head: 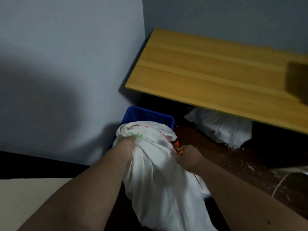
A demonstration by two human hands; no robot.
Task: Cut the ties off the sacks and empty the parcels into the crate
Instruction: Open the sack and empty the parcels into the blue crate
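White woven cloth fills both grips. The left hand (pixel 129 147) bunches the sack (pixel 155 172) near its far end, fingers curled deep into the folds. The right hand (pixel 188 157) pinches the cloth on the opposite flank and seems also to hold a small orange tool (pixel 177 145), probably the cutter, though blur hides how the fingers lie round it. The sack's long axis runs from the person's lap away toward the wall, with the gathered end just past the left grip and directly above the blue crate (pixel 148 115). The crate stands beyond and below both grips, its far rim showing past the cloth. Whether a tie remains on the neck cannot be told; no parcels show. Judging by this, the next move depends on the mouth pointing down into the crate, and the left hand is nearer that end. Right of the right grip, a second sack (pixel 220 129) lies on the floor under the tabletop (pixel 208 72).
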